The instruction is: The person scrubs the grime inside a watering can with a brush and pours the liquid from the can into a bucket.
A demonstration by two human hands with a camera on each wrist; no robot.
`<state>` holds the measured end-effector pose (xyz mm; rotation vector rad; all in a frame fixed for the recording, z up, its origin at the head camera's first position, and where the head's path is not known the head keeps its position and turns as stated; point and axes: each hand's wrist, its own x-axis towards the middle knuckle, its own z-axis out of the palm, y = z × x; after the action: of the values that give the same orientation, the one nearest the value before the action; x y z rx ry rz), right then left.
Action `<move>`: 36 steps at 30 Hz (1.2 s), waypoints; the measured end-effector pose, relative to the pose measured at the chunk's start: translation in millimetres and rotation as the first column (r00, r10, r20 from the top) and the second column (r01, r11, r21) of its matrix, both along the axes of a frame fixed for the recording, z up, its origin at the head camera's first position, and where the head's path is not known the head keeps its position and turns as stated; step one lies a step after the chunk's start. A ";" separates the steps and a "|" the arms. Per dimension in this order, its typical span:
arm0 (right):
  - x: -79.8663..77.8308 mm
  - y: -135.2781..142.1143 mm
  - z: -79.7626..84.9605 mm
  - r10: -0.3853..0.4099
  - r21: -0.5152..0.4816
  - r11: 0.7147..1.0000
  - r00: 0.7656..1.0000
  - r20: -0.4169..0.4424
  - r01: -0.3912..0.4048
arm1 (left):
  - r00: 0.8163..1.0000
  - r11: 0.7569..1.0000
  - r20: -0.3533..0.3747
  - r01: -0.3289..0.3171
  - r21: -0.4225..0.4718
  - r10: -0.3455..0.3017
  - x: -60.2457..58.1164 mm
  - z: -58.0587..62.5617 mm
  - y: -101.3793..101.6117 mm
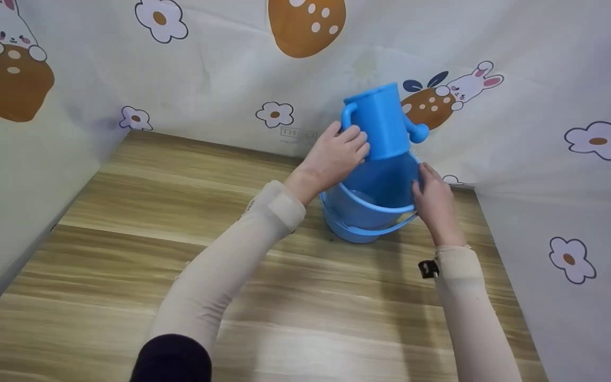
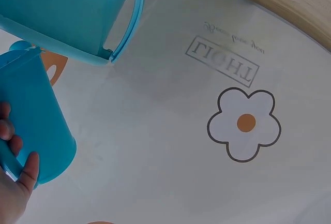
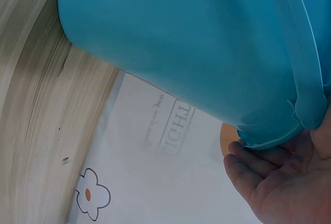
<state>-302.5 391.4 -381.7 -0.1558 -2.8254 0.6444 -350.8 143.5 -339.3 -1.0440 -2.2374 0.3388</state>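
Observation:
A blue toy watering can (image 1: 382, 124), with a round sprinkler head on its spout, is above the mouth of a blue bucket (image 1: 358, 204). My left hand (image 1: 335, 151) grips the can's handle, and the left wrist view shows fingers curled around that handle (image 2: 9, 159). With my right hand (image 1: 434, 199) I hold the bucket's rim on its right side. In the right wrist view the fingers (image 3: 248, 169) lie at the rim beside the handle joint. The bucket's carrying handle (image 1: 385, 231) hangs down across its front. Part of the bucket's inside is hidden behind the can.
The bucket stands on a wood-grain tabletop (image 1: 141, 276), near the back. Pale sheeting (image 1: 220, 69) printed with flowers and rabbits rises close behind it and along both sides.

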 end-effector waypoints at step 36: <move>-0.2 -0.7 1.4 -0.013 0.014 1.000 0.999 0.034 0.013 | 0.996 0.994 0.084 0.006 0.112 -0.015 0.9 -0.5 -0.9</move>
<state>-302.7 390.7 -380.2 -0.1844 -2.8586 0.6246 -349.9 142.5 -339.8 -1.0276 -2.2968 0.1658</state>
